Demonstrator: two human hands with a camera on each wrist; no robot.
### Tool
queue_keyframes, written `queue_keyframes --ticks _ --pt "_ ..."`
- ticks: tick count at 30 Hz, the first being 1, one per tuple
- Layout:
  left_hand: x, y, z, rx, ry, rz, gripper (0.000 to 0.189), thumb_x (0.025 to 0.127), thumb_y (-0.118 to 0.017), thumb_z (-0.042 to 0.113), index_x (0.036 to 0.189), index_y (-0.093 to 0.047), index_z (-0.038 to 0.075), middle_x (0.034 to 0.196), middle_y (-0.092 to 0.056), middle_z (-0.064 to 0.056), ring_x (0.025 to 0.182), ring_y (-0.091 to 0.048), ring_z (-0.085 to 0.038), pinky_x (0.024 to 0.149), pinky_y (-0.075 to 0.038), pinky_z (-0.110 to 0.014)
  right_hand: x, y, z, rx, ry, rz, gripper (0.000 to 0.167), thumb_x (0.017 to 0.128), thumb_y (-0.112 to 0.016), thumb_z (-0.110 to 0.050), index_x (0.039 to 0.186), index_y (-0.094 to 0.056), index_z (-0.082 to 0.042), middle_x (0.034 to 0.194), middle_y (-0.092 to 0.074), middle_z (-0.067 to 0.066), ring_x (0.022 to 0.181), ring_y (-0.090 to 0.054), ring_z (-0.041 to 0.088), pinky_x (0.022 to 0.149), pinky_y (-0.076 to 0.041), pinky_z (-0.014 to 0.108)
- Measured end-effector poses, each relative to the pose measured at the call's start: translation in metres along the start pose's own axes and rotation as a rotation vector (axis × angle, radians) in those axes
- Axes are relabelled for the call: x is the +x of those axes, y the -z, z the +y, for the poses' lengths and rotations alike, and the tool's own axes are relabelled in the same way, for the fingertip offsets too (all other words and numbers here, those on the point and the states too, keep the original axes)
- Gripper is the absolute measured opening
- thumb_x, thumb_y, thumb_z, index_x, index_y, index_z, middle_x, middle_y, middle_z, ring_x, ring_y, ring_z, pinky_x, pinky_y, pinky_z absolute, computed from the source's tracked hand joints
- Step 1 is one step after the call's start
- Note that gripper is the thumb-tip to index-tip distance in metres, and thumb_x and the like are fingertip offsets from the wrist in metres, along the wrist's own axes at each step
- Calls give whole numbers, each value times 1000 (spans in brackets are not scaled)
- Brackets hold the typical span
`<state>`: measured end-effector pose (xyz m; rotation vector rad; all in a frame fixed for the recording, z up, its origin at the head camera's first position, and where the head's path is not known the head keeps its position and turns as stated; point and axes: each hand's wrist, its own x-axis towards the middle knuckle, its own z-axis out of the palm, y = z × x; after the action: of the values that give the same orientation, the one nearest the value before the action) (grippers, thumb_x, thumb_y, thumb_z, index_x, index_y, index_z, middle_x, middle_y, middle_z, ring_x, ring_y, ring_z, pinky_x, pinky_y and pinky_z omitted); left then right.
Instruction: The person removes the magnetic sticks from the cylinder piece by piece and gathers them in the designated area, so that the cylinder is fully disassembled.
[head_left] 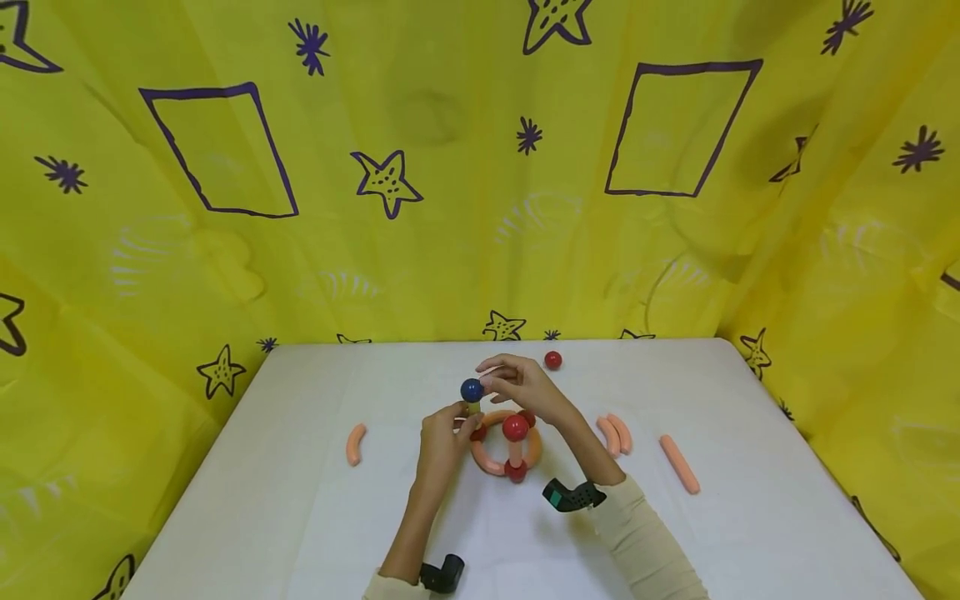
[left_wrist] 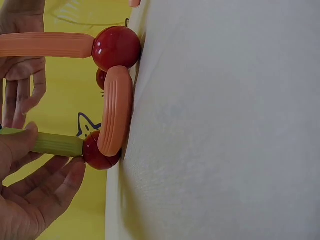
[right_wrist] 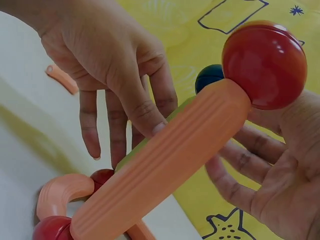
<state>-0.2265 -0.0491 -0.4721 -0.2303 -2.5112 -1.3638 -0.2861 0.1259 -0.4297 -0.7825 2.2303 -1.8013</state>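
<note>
A ring of curved orange pieces (head_left: 486, 463) joined by red balls (head_left: 515, 470) lies on the table. From its near side rises a straight orange stick (right_wrist: 165, 160) topped by a red ball (right_wrist: 265, 65). At the left, a yellow-green stick (left_wrist: 60, 144) stands on another red ball (left_wrist: 100, 151) and carries a blue ball (head_left: 472, 390). My left hand (head_left: 442, 442) pinches the green stick between thumb and fingers. My right hand (head_left: 525, 387) is beside the blue ball, thumb tip right at it, its fingers loose and extended; the right wrist view partly hides that thumb behind the red ball.
On the white table (head_left: 300, 517), a curved orange piece (head_left: 356, 444) lies left and two curved pieces (head_left: 615, 435) lie right. Beyond them is a straight orange stick (head_left: 679, 463). A loose red ball (head_left: 552, 360) sits near the back edge, before a yellow curtain (head_left: 450, 267).
</note>
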Motion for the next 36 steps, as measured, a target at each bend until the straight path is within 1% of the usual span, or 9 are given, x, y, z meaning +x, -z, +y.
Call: queue_keyframes --ticks 5,12,16,18,20,22,28,33,36 --pt "0 -1 0 7 2 8 13 91 -69 15 96 -74 4 91 -75 -11 83 -74 -29 71 -59 -35 -1 -2 2 -71 30 -100 33 94 -65 -13 126 -63 -5 119 -67 15 108 -66 25 88 -56 37" --pt "-1 -2 0 16 -14 -4 13 91 -69 15 97 -74 5 91 -75 -11 83 -74 -27 71 -59 -34 -3 -4 -2 -141 55 -121 35 91 -67 -13 126 -64 -6 116 -70 13 109 -65 26 98 -51 41" --pt "-1 -1 1 21 -20 -9 11 91 -68 13 98 -73 6 91 -74 -11 83 -74 -27 72 -59 -34 -1 -5 -3 -175 39 -99 32 93 -66 -14 123 -64 -4 112 -70 15 104 -67 27 94 -53 37" --pt "0 0 2 20 -21 -11 10 91 -67 12 98 -73 6 91 -74 -11 84 -74 -27 72 -59 -34 -1 -4 -4 -156 29 -87 32 93 -65 -12 123 -62 0 110 -70 19 102 -68 34 90 -55 37" --pt "0 -1 2 18 -16 -15 11 91 -67 12 98 -73 6 92 -74 -11 84 -74 -27 73 -59 -35 0 -2 0 -126 17 -78 33 94 -65 -14 123 -61 0 109 -70 20 99 -69 35 85 -57 33" --pt "0 -1 2 21 -15 -16 12 91 -68 12 100 -73 6 92 -74 -11 85 -74 -27 74 -59 -35 0 -2 1 -87 12 -77 34 94 -64 -13 124 -60 2 110 -69 23 99 -69 36 83 -58 35" --pt "1 -1 3 25 3 -23 15 92 -67 14 103 -73 5 94 -74 -12 86 -74 -27 75 -59 -36 -1 -3 0 -8 -5 -54 36 94 -65 -10 126 -56 3 113 -66 25 100 -69 31 83 -58 38" --pt "1 0 2 16 13 -25 20 93 -67 16 107 -72 4 95 -74 -12 87 -74 -27 75 -59 -36 -2 -5 2 -36 -31 22 37 92 -67 -14 126 -58 -2 118 -63 21 101 -67 35 84 -57 32" --pt "0 -1 1 13 16 -29 21 92 -67 16 108 -72 4 95 -74 -12 88 -73 -27 77 -59 -36 -4 -5 7 -70 -71 91 39 92 -69 -17 128 -59 -6 119 -63 18 99 -66 29 82 -56 28"
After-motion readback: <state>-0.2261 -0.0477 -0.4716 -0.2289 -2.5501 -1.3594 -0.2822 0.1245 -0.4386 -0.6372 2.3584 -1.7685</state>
